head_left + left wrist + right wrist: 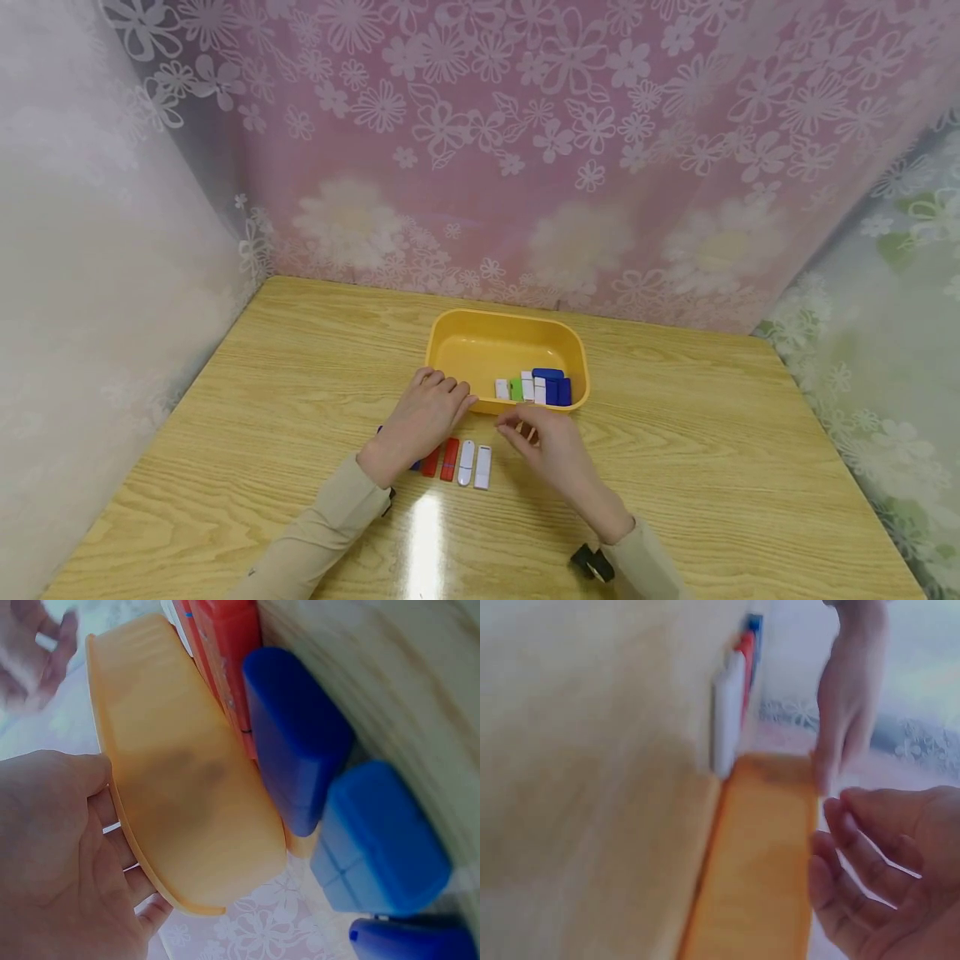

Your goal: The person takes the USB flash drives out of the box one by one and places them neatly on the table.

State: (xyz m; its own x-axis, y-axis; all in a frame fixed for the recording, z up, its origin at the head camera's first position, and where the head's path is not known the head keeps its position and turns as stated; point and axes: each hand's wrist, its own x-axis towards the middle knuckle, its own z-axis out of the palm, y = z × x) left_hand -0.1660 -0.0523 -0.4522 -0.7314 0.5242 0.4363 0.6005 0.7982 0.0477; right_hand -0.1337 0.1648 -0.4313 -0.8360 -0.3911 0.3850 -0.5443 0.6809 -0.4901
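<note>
My left hand [422, 417] holds the near-left rim of a yellow plastic bin [468, 350]. In the left wrist view its fingers [124, 847] pass behind the rim, with the thumb against the edge. My right hand [551, 446] hovers by the front rim, fingers loosely bent and nothing visible between them. A row of USB flash drives lies before the bin: white ones [482, 467], red ones [450, 460] and blue ones [296, 742], the blue partly hidden by my left hand in the head view. White, green and blue flash drives [552, 392] sit in the bin's right part.
The wood-grain table [697, 467] carries everything. A pink floral curtain [480, 167] hangs along its back edge, and pale cloth [97, 250] hangs at the left side, with more at the right. Dark straps show near both wrists.
</note>
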